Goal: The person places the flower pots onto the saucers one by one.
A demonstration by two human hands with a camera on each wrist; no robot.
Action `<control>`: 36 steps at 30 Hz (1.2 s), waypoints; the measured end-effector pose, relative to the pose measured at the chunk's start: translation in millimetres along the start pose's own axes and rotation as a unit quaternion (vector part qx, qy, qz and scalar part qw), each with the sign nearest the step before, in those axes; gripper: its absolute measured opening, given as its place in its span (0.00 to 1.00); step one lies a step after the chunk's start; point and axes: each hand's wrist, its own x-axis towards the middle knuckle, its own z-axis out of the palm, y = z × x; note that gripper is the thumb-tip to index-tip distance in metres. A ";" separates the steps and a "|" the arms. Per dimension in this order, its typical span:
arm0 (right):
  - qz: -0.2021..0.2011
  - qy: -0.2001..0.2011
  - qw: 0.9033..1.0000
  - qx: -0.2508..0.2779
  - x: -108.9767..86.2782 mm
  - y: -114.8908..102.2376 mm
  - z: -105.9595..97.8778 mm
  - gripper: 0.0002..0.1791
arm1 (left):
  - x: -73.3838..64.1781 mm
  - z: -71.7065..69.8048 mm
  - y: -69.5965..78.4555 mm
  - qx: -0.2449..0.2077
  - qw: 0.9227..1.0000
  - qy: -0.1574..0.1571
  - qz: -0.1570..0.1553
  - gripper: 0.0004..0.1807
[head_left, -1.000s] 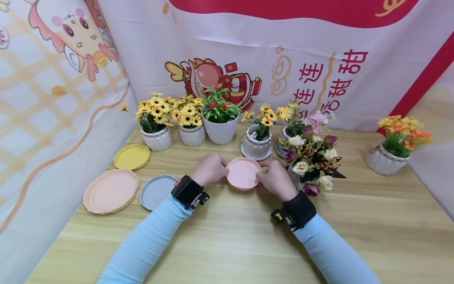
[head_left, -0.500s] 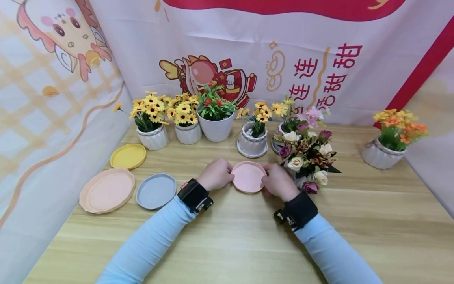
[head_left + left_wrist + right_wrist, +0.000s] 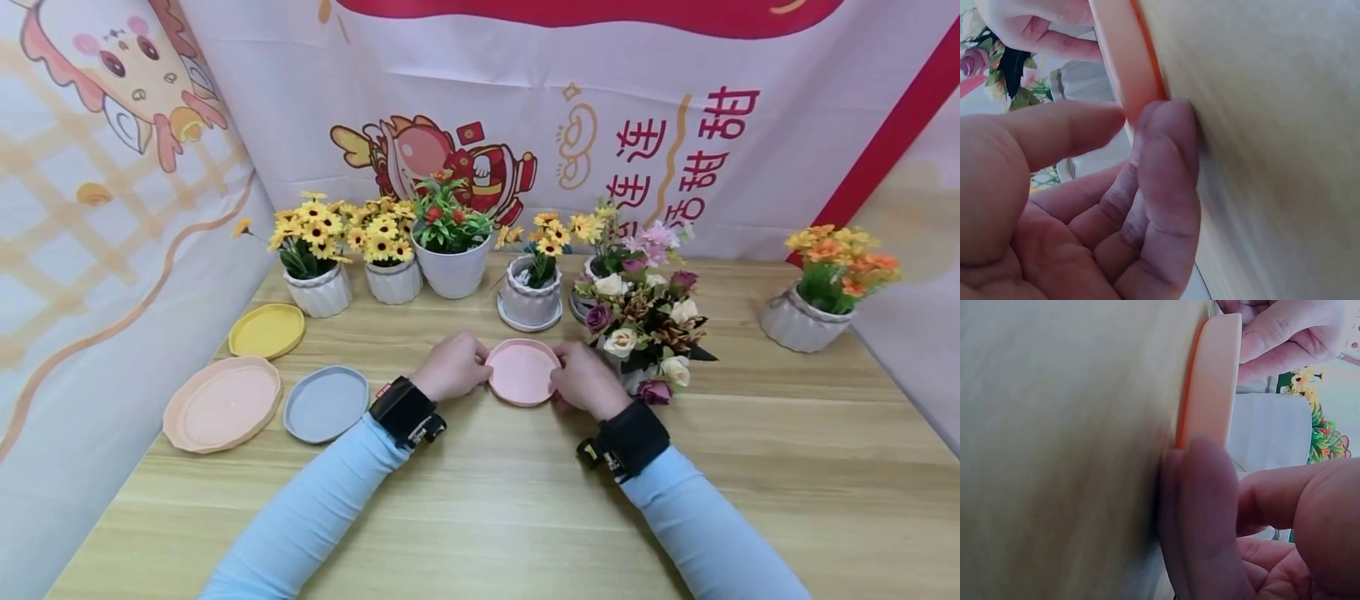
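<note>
The wooden table (image 3: 480, 533) bears potted roses (image 3: 651, 325), a large peach plate (image 3: 223, 407) well left of them. Just left of the roses the right hand (image 3: 592, 379), and farther left the left hand (image 3: 452, 367), both nearly closed, pinch opposite edges of the small pink plate (image 3: 523, 373) between them.

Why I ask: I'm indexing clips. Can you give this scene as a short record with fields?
left hand: pinches left edge of small round pink dish
right hand: grips its right edge
surface: light wood-grain table
dishes at left: shallow rounded yellow dish, large pale-pink many-sided dish, rounded blue-grey dish
back row includes: round white pot with red-flowered greenery
far right: whitish pot with orange and yellow flowers
</note>
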 end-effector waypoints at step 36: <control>0.025 -0.017 0.999 0.034 3.7 1.9 1.3 0.25 | 72.2 -140.6 -113.9 -0.339 0.896 0.136 -0.253 0.31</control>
